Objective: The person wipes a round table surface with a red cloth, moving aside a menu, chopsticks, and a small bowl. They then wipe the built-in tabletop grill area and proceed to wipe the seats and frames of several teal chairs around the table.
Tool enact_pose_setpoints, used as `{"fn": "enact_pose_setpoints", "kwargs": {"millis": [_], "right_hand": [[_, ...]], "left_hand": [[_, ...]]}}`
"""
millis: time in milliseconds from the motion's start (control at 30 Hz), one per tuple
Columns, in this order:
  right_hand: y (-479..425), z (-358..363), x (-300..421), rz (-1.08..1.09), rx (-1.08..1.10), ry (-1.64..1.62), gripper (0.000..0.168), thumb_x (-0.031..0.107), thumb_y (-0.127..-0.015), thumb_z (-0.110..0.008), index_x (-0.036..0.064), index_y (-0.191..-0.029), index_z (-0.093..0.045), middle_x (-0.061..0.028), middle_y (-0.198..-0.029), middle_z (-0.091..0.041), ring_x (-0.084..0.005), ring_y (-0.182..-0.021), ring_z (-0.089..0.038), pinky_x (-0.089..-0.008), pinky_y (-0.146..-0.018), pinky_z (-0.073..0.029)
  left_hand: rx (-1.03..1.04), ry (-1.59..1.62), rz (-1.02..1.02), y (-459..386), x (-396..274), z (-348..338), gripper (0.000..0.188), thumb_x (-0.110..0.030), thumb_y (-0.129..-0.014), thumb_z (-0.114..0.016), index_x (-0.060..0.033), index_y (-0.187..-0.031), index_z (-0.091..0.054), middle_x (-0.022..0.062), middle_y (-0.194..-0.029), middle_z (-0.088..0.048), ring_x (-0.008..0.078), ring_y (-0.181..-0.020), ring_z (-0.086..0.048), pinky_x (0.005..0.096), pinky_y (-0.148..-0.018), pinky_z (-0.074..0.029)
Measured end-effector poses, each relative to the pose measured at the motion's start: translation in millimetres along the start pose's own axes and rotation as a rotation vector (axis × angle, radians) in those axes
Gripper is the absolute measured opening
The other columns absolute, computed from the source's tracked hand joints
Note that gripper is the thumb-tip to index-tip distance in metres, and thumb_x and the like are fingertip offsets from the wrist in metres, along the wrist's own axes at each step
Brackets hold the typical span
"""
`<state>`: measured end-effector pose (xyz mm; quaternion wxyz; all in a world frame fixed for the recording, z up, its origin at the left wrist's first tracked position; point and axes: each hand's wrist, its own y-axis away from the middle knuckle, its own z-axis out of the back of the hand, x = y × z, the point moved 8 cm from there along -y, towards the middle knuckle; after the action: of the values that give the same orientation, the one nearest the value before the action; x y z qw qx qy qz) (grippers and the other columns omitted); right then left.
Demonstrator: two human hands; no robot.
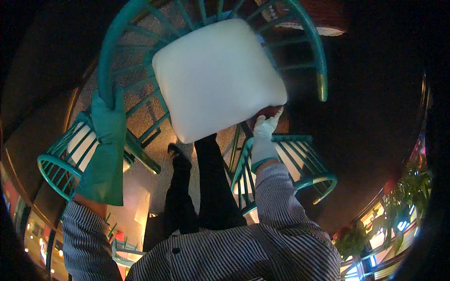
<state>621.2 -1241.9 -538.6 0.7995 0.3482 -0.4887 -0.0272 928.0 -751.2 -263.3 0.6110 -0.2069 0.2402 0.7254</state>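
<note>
A green spindle-backed armchair [106, 59] with a pale cushioned seat [219, 79] is in front of me, its curved top rail arching around the seat. My left hand [108, 121], in a long green rubber glove, grips the left end of that rail. At the seat's near right corner is my right hand [266, 125], in a whitish glove with a green cuff. Its fingers are closed around a dark red cloth-like thing [269, 111], which touches the cushion's edge. The fingers' undersides are hidden.
Similar green chairs with pale seats stand at left [59, 168] and right [299, 158]. Dark tabletops [355, 123] flank me. My feet are on speckled flooring [158, 186]. Leafy plants [404, 196] and lit windows [376, 224] show at lower right.
</note>
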Motion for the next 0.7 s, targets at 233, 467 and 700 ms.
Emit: {"fn": "enact_pose_setpoints", "kwargs": {"millis": [233,467,700], "right_hand": [[222,-110,-20,0.133,0.391,0.548,0.086,-0.011,-0.087,-0.053,0.011,-0.164,-0.023,-0.0156,-0.148,-0.052,-0.0243,-0.128,-0.053,-0.0377,-0.111,-0.042],[364,-151,-88,-0.508,1.26,0.644,0.076,-0.004,-0.088,-0.057,0.008,-0.16,-0.037,-0.0192,-0.146,-0.056,-0.0286,-0.134,-0.053,-0.0399,-0.104,-0.048],[181,-210,117,0.062,0.577,0.412,0.057,0.004,-0.092,-0.059,0.005,-0.149,-0.052,-0.015,-0.13,-0.065,-0.0268,-0.108,-0.067,-0.0405,-0.09,-0.056]], "left_hand": [[0.0,-0.187,0.044,0,10,8,0.04,-0.027,-0.097,-0.075,0.0027,-0.122,-0.064,0.0154,-0.111,-0.071,0.0242,-0.1,-0.067,0.041,-0.087,-0.053],[-0.025,-0.053,-0.037,-3,22,1,0.039,-0.026,-0.097,-0.073,0.0016,-0.122,-0.062,0.0161,-0.105,-0.07,0.0265,-0.093,-0.067,0.0411,-0.083,-0.053],[0.021,-0.115,0.002,3,17,12,0.042,-0.029,-0.096,-0.073,0.0023,-0.122,-0.059,0.0199,-0.102,-0.07,0.0331,-0.092,-0.07,0.0452,-0.08,-0.056]]}}
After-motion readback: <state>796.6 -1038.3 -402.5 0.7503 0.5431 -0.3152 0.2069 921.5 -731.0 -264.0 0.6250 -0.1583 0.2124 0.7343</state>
